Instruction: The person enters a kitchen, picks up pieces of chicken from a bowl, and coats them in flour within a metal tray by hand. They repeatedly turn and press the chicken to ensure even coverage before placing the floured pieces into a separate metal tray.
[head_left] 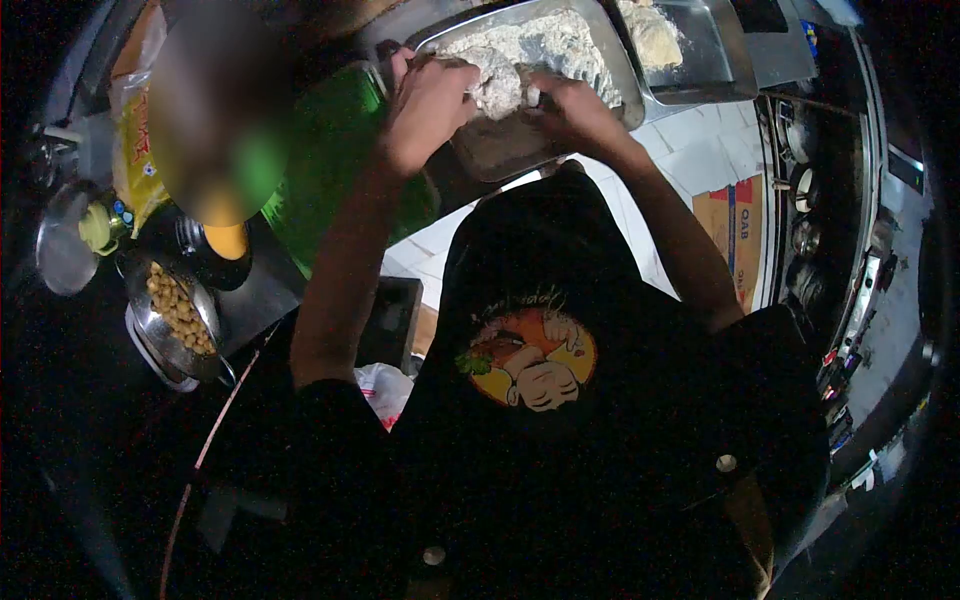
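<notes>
A flour-coated piece hangs between my two hands over a metal tray that holds loose white flour. My left hand grips the piece from its left side, fingers bent round the edge. From the right, my right hand pinches its other side. What lies under the flour coating cannot be made out. Both hands are near the front part of the tray.
A second metal tray with pale powder stands at the right. On the left are a green board, a bowl of small brown pieces, a yellow bag and an orange-yellow container. A cardboard box stands low on the right.
</notes>
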